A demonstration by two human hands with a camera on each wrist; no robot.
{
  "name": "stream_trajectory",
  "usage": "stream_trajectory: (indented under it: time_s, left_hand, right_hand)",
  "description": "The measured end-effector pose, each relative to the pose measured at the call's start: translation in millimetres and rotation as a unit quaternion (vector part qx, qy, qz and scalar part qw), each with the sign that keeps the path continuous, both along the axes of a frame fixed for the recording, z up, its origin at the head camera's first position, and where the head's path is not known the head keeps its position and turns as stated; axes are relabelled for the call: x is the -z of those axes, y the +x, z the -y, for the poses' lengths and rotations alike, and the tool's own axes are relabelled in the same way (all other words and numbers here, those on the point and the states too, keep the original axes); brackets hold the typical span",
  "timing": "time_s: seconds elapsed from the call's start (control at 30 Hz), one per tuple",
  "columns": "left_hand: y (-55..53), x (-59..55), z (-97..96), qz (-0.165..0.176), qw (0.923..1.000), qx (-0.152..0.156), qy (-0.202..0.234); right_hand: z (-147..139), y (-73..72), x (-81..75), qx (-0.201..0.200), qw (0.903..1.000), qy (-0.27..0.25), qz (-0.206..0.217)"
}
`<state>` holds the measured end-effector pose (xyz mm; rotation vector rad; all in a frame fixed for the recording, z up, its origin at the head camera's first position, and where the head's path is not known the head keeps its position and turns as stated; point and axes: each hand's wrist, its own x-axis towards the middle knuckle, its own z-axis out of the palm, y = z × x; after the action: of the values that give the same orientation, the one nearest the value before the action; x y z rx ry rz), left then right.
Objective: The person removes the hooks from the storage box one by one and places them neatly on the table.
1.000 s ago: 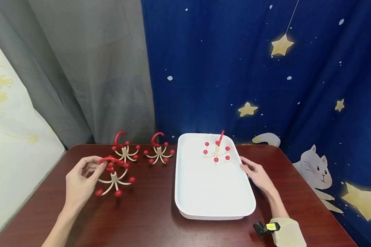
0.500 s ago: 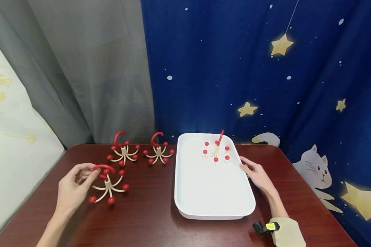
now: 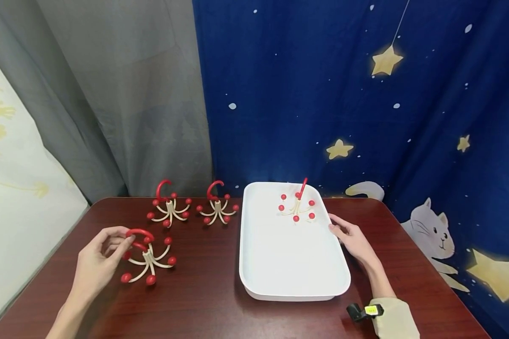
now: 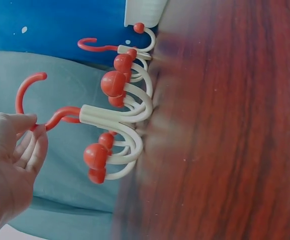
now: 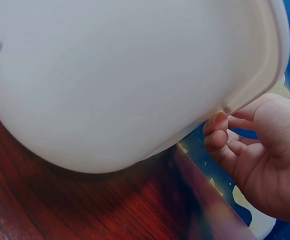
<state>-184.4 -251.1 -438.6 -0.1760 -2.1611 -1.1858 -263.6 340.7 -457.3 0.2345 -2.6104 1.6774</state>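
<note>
In the head view, my left hand (image 3: 94, 263) pinches the red hook of a claw hanger (image 3: 147, 257) with cream curved arms tipped by red balls. The left wrist view shows thumb and fingers on that hook, with the hanger's arms (image 4: 140, 107) down at the tabletop. On the right, my right hand (image 3: 357, 245) grips the right edge of a white tray (image 3: 294, 263). From the right wrist, its fingertips (image 5: 217, 140) are curled right at the tray's rim. A matching hanger (image 3: 298, 207) stands inside the tray, toward its far right corner.
Two more such hangers, one at the back left (image 3: 169, 209) and one nearer the tray (image 3: 218, 209), stand upright on the dark red wooden table (image 3: 195, 292). Grey and blue curtains (image 3: 275, 94) hang behind the table's far edge.
My left hand has moved down and left, toward the near side, with the hanger in it; it slows in the last half second. My right hand and the tray stay put.
</note>
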Motion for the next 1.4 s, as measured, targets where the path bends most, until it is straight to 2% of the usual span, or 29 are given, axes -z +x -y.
stream_trajectory:
  time_s: [0.23,0.6,0.93,1.03,1.13,1.3,1.4]
  left_hand:
    - [2.2,-13.5,-2.2,-0.055,0.9979,-0.008,-0.034]
    - [4.5,-31.3,-15.6,-0.076,0.9965,-0.001,-0.035]
    - [-5.7,-36.4,-31.5,-0.114,0.9928,0.023,-0.029]
    - [-8.0,-39.6,-37.5,-0.112,0.9929,0.035,-0.016]
    - [-8.5,-43.8,-45.3,-0.096,0.9945,0.042,-0.002]
    - [-14.1,-47.2,-59.5,-0.089,0.9946,0.052,0.001]
    - [-14.1,-54.2,-74.0,-0.088,0.9932,0.076,0.007]
  right_hand:
    - [0,-0.3,0.2,-0.002,1.0,-0.002,-0.001]
    - [-1,0.2,1.5,0.002,1.0,-0.001,0.002]
    - [-1,0.4,2.2,0.0,1.0,-0.007,0.001]
    - [-1,0.2,2.5,0.0,1.0,-0.007,0.001]
    - [-2,-0.4,3.2,0.0,1.0,-0.004,0.0]
    - [-2,-1.2,3.2,-0.001,1.0,-0.003,-0.002]
    - [-2,-1.4,2.7,-0.001,1.0,-0.001,-0.005]
